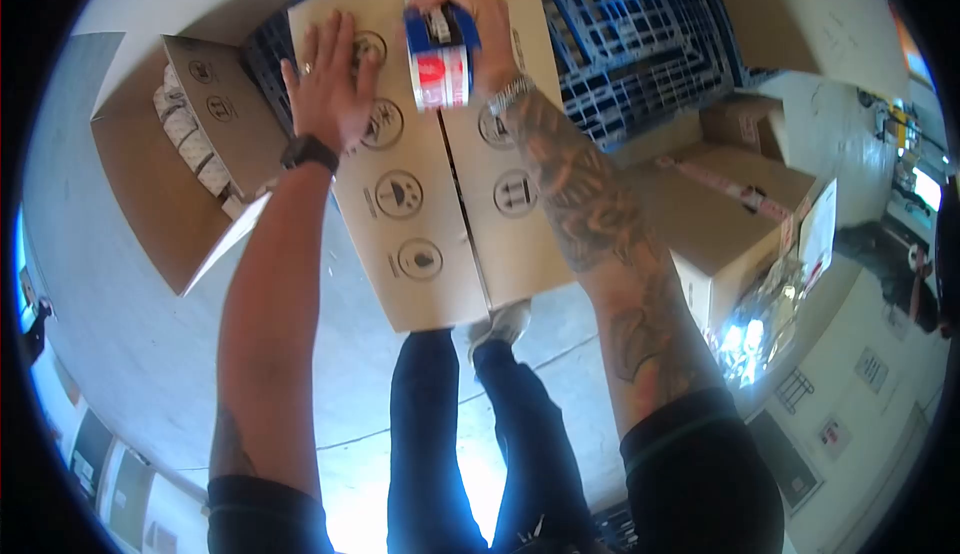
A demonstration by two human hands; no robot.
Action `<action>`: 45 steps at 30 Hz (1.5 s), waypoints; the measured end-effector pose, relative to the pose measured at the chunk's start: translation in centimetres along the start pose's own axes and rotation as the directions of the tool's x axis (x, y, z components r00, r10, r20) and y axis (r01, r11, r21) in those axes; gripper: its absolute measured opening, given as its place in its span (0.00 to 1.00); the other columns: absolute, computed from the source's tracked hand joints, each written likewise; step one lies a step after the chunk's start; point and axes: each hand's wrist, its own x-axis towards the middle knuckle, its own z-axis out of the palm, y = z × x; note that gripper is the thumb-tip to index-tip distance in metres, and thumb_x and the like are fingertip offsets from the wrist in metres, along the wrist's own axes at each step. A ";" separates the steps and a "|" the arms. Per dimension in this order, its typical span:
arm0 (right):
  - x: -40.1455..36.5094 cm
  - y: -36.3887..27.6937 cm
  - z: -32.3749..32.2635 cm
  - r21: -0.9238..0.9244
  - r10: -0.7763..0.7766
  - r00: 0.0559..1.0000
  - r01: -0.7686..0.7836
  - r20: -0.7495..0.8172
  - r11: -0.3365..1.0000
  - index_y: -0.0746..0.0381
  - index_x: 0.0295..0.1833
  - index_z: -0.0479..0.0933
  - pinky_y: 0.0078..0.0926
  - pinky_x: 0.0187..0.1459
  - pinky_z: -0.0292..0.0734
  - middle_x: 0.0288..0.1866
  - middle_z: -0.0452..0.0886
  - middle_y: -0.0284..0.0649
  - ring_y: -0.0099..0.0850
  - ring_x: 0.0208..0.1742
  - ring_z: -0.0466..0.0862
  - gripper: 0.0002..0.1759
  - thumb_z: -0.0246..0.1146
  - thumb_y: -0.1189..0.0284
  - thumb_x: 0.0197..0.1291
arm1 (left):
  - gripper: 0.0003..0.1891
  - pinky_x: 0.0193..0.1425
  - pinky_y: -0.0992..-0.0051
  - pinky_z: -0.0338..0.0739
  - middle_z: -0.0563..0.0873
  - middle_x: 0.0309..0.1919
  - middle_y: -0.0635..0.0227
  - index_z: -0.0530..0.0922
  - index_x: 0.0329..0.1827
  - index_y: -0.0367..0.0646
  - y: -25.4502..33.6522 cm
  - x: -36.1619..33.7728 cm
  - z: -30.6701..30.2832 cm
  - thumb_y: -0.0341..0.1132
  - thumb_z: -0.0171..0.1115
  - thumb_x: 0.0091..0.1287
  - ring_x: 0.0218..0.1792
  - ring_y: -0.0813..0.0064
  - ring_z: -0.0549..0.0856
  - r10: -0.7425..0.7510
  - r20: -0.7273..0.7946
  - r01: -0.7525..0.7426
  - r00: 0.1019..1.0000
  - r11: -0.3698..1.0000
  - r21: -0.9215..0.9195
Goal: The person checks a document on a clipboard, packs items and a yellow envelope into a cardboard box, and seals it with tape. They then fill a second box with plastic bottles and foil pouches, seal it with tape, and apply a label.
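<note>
Cardboard box [440,184], round handling symbols printed beside its centre seam, set before the person, pressed by the flat-spread left grip [330,79], blue tape dispenser [440,59] clamped in the right grip [478,26] at its far end.

Circled handling symbols [399,194] on the cardboard box [520,254]

Warehouse; cartons [730,214], blue pallets [640,34]
</note>
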 end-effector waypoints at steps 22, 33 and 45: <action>-46.3 10.2 -2.0 -0.475 0.100 0.994 -0.112 -0.052 0.873 0.60 0.45 0.79 0.46 0.70 0.72 0.44 0.85 0.40 0.41 0.53 0.85 0.05 0.64 0.75 0.64 | 0.39 0.84 0.41 0.49 0.62 0.84 0.57 0.60 0.85 0.44 11.7 -9.5 2.7 0.62 0.42 0.80 0.84 0.55 0.59 0.406 0.024 -0.405 0.914 0.904 0.138; -44.2 5.9 -2.2 -0.408 0.447 0.894 -0.400 0.024 0.821 0.63 0.50 0.84 0.33 0.55 0.81 0.51 0.86 0.42 0.32 0.51 0.87 0.11 0.61 0.74 0.66 | 0.43 0.86 0.44 0.45 0.60 0.84 0.48 0.61 0.84 0.42 10.4 -6.5 -1.3 0.56 0.63 0.71 0.85 0.48 0.55 0.447 0.151 -0.423 0.882 0.891 -0.166; 9.4 -9.4 -0.9 -0.618 -0.222 0.751 0.645 0.622 0.449 0.52 0.56 0.87 0.30 0.35 0.82 0.35 0.86 0.38 0.35 0.35 0.87 0.22 0.76 0.76 0.54 | 0.21 0.64 0.48 0.75 0.87 0.51 0.58 0.86 0.48 0.45 -2.9 11.4 -1.9 0.54 0.56 0.76 0.60 0.47 0.82 -0.282 0.006 0.271 0.960 0.916 -0.295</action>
